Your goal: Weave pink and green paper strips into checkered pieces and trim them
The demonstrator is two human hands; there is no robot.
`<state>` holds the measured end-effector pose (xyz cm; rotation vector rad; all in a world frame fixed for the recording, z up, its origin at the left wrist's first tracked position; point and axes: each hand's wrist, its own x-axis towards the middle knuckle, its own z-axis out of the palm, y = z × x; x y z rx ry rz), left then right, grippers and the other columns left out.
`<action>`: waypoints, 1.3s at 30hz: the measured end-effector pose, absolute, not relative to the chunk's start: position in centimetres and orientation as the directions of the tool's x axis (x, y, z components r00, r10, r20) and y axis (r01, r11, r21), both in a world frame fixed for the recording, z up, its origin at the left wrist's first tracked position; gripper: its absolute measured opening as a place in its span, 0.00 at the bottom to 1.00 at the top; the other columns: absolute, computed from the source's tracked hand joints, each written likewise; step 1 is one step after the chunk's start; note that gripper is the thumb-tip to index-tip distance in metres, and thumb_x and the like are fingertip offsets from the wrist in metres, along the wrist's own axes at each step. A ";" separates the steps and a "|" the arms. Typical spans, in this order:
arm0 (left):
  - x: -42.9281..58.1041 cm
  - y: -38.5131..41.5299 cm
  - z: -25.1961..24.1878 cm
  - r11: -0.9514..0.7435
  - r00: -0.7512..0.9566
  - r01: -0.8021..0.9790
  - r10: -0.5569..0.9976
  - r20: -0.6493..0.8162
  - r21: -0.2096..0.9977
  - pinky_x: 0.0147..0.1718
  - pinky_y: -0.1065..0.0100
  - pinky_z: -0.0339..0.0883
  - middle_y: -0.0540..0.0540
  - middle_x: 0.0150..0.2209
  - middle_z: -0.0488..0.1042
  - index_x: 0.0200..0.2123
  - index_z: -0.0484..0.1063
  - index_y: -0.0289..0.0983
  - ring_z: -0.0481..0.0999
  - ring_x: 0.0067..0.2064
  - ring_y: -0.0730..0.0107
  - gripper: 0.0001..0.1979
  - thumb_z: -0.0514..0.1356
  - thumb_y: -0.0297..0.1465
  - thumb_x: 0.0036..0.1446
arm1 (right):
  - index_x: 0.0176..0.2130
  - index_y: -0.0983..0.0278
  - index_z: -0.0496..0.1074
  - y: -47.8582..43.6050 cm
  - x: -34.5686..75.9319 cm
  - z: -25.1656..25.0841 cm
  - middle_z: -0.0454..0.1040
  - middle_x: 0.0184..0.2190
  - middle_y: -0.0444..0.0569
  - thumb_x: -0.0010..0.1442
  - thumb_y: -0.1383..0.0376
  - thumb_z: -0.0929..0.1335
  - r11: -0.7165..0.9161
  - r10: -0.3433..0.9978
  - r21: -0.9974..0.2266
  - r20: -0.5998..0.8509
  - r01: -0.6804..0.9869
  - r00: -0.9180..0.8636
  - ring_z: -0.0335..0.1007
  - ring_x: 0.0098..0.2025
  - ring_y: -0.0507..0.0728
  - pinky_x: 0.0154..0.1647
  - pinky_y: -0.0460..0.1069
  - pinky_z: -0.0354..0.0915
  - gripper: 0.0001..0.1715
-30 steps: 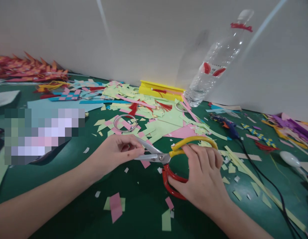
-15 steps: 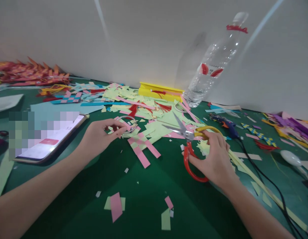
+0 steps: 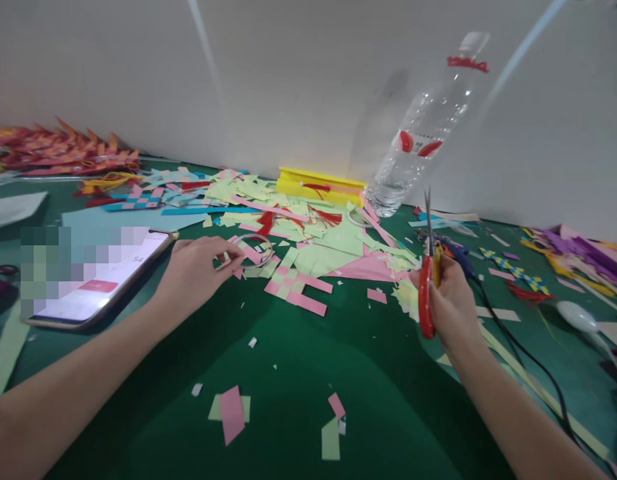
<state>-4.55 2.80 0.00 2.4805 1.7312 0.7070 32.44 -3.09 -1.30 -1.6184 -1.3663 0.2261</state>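
Note:
My right hand (image 3: 451, 303) grips scissors (image 3: 427, 273) with one red and one yellow handle, held upright with the blades pointing up at the right of the green table. My left hand (image 3: 196, 267) rests on the table with its fingers pinched on a thin metal ring (image 3: 253, 250) that lies among paper scraps. A woven piece of pink and pale green paper strips (image 3: 296, 288) lies on the table between the hands.
A heap of pale green, pink and blue paper offcuts (image 3: 308, 227) covers the table's middle. A phone (image 3: 96, 280) lies at left. A clear plastic bottle (image 3: 421, 137) leans on the wall beside a yellow box (image 3: 321, 183). A glue gun (image 3: 451, 247) and black cable (image 3: 518, 347) lie at right.
My right hand has carried the scissors to the right and turned them upright. My left hand let go of the woven strips, now lying on the table, and moved left to the ring.

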 end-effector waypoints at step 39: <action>-1.4 -1.1 -0.5 -0.594 0.571 0.769 0.804 0.164 0.237 0.57 0.45 0.51 0.40 0.56 0.66 0.51 0.69 0.39 0.61 0.59 0.49 0.28 0.52 0.52 0.57 | 0.52 0.64 0.58 -3.7 31.1 -1.3 0.64 0.40 0.51 0.45 0.53 0.71 0.093 0.846 -0.591 0.471 0.801 0.250 0.61 0.39 0.58 0.44 0.59 0.61 0.39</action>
